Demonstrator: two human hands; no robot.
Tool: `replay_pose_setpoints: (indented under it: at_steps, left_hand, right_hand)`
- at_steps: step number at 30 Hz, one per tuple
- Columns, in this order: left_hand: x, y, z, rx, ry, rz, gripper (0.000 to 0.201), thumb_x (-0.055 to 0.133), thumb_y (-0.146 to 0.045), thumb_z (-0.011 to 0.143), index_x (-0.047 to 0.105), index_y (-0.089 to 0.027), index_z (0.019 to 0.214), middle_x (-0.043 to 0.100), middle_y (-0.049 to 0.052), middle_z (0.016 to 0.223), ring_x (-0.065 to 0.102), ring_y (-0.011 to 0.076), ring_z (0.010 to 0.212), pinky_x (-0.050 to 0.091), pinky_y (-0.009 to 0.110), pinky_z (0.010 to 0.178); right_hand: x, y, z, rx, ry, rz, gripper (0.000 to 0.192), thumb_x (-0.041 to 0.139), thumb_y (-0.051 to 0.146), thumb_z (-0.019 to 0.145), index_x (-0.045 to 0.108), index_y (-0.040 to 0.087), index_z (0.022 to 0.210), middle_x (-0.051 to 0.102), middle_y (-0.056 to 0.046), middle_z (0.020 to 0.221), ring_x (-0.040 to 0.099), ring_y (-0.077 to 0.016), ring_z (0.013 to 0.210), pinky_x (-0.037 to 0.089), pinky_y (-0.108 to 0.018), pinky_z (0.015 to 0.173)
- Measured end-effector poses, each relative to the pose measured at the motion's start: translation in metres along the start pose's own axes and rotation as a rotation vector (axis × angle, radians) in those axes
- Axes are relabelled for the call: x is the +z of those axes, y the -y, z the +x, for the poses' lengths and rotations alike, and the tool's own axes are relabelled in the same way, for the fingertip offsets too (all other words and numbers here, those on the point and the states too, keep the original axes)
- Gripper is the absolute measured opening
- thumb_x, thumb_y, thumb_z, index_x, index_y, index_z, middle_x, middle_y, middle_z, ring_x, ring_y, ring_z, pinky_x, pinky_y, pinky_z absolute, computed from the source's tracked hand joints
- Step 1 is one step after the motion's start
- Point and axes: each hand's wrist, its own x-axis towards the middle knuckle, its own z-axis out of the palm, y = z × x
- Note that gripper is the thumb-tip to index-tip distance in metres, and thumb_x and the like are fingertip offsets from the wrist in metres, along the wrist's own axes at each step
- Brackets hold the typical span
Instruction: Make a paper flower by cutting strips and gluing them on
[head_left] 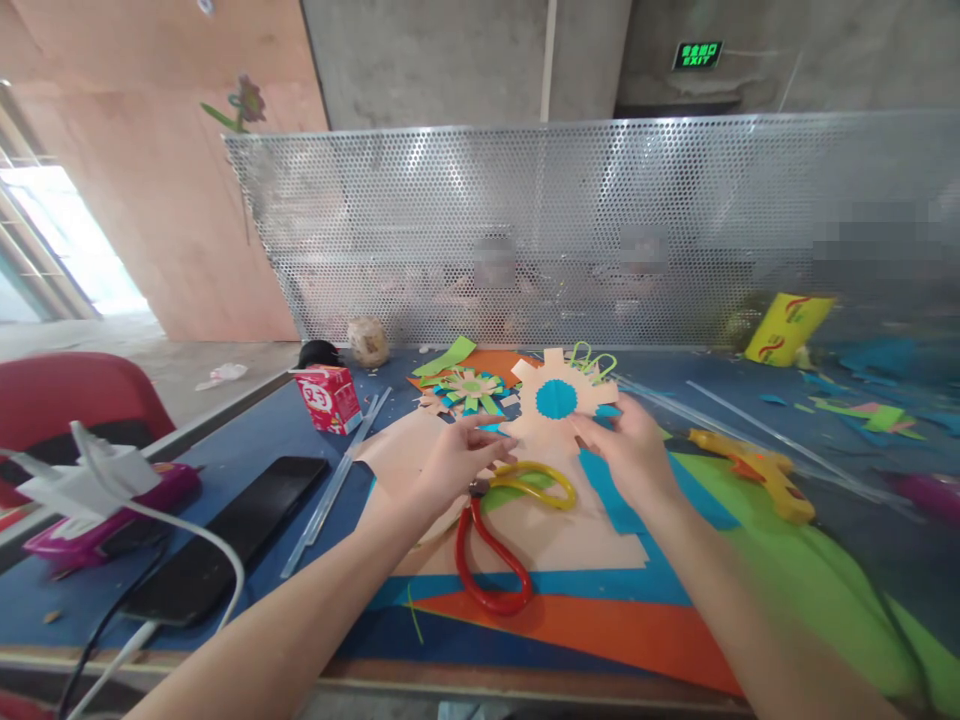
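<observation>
My right hand point(626, 440) pinches the lower right edge of a peach paper flower point(536, 385) and holds it upright, facing me. In the flower's middle sits a blue disc point(556, 399) with a jagged edge. My left hand point(457, 465) hovers just left of the flower, its fingers loosely bent and apart, with nothing visible between them. Below it lie scissors point(491, 590) with one red and one yellow handle loop; their blades are mostly hidden by my left hand. Peach paper sheets point(577, 540) lie under both. Behind, a layered paper flower point(472, 388) rests on the table.
To the right lie a yellow glue gun point(757, 470), clear glue sticks point(787, 445) and green paper point(810, 580). On the left are a phone point(232, 530), a charger with cables point(90, 475) and a red box point(328, 398). A perforated metal screen point(420, 220) closes the back; people sit beyond it.
</observation>
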Motion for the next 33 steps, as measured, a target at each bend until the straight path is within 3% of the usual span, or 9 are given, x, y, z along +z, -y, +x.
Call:
replay_pose_setpoints:
  at_steps: [11,16,18,22,24,26,29,31,33]
  left_hand:
    - [-0.001,-0.003,-0.001,0.018,0.002,0.028,0.037,0.063,-0.028,0.068,0.055,-0.015,0.102,0.064,0.002,0.063,0.059,0.0119,0.058,0.041,0.019,0.049]
    - [-0.002,0.002,0.001,0.031,0.023,0.029,0.036,0.063,-0.028,0.068,0.052,-0.016,0.101,0.062,0.001,0.068,0.055,0.0094,0.054,0.038,0.018,0.045]
    - [-0.001,0.0,-0.002,0.014,0.092,0.046,0.038,0.064,-0.029,0.067,0.051,-0.017,0.101,0.062,0.0,0.068,0.054,0.0091,0.053,0.036,0.017,0.043]
    - [0.001,-0.006,-0.011,0.066,0.39,0.028,0.051,0.063,-0.025,0.068,0.043,-0.018,0.114,0.061,-0.002,0.065,0.055,0.0088,0.053,0.04,0.018,0.049]
    - [0.002,-0.008,-0.014,0.084,0.448,0.047,0.046,0.057,-0.03,0.073,0.042,-0.018,0.115,0.059,-0.003,0.058,0.054,0.0089,0.049,0.039,0.019,0.047]
    - [0.001,-0.01,-0.014,0.084,0.376,0.122,0.033,0.048,-0.038,0.079,0.052,-0.015,0.103,0.05,-0.005,0.042,0.046,0.0078,0.037,0.034,0.018,0.04]
    - [0.0,-0.011,-0.01,0.091,0.11,0.169,0.034,0.045,-0.046,0.078,0.054,-0.014,0.085,0.042,-0.006,0.037,0.039,0.0073,0.033,0.031,0.018,0.036]
    - [-0.001,-0.011,-0.007,0.136,-0.028,0.114,0.034,0.055,-0.044,0.072,0.052,-0.015,0.09,0.058,0.0,0.06,0.054,0.0104,0.052,0.041,0.02,0.046]
    - [0.0,-0.011,-0.006,0.16,-0.048,0.044,0.041,0.063,-0.04,0.066,0.051,-0.016,0.098,0.061,0.007,0.092,0.06,0.0144,0.077,0.046,0.023,0.059]
  right_hand:
    - [0.003,0.001,0.0,0.085,0.006,0.105,0.036,0.07,0.031,0.056,0.056,0.017,0.087,0.058,-0.001,0.07,0.053,-0.0135,0.059,0.045,-0.023,0.047]
    - [0.001,-0.003,0.004,0.091,-0.018,0.125,0.037,0.07,0.031,0.055,0.056,0.017,0.087,0.059,-0.001,0.071,0.054,-0.014,0.059,0.045,-0.024,0.047]
    - [-0.001,-0.006,0.006,0.085,-0.033,0.134,0.037,0.07,0.031,0.055,0.056,0.018,0.086,0.059,0.0,0.071,0.054,-0.0141,0.059,0.046,-0.025,0.048]
    - [-0.005,-0.011,0.013,0.085,-0.071,0.128,0.035,0.07,0.03,0.055,0.056,0.018,0.085,0.058,0.0,0.07,0.054,-0.0139,0.058,0.046,-0.026,0.049]
    - [-0.007,-0.011,0.016,0.077,-0.081,0.139,0.036,0.07,0.03,0.056,0.055,0.018,0.086,0.059,0.0,0.071,0.055,-0.0139,0.058,0.047,-0.026,0.051]
    - [-0.008,-0.011,0.017,0.066,-0.069,0.154,0.036,0.069,0.031,0.056,0.054,0.019,0.086,0.058,0.001,0.07,0.054,-0.0131,0.058,0.047,-0.026,0.051]
    - [-0.008,-0.008,0.016,0.053,-0.007,0.162,0.033,0.068,0.031,0.058,0.053,0.02,0.085,0.054,0.003,0.063,0.052,-0.0118,0.054,0.045,-0.024,0.049]
    - [-0.006,-0.006,0.013,0.047,0.056,0.154,0.033,0.068,0.03,0.058,0.053,0.02,0.086,0.055,0.003,0.064,0.052,-0.0123,0.055,0.045,-0.024,0.049]
    - [-0.003,-0.002,0.009,0.043,0.121,0.134,0.033,0.067,0.029,0.058,0.054,0.02,0.087,0.057,0.001,0.068,0.054,-0.0134,0.059,0.047,-0.025,0.05]
